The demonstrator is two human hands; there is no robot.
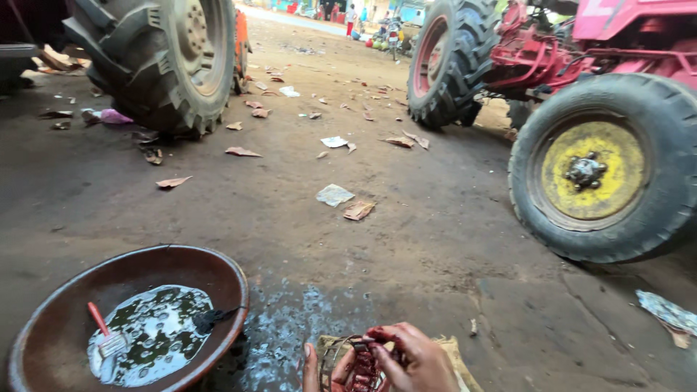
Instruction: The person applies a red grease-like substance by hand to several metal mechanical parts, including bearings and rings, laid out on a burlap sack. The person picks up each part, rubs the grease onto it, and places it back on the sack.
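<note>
Well beyond the fingers, a yellow-hubbed tractor wheel; left of them, a dark oily basin. Right hand arched over, fingers curled, pinching a greasy ringed metal part. Left hand cupped beneath, fingertips touching it.

no screens or signs can be made out. flattened wrappers and scraps lie on the dirt ground: a pale square paper wrapper near the middle, touching a brownish flat packet just to its right; a smaller white scrap farther off; a white piece near the big left tyre; a crumpled bluish-white wrapper at the right edge.
</note>
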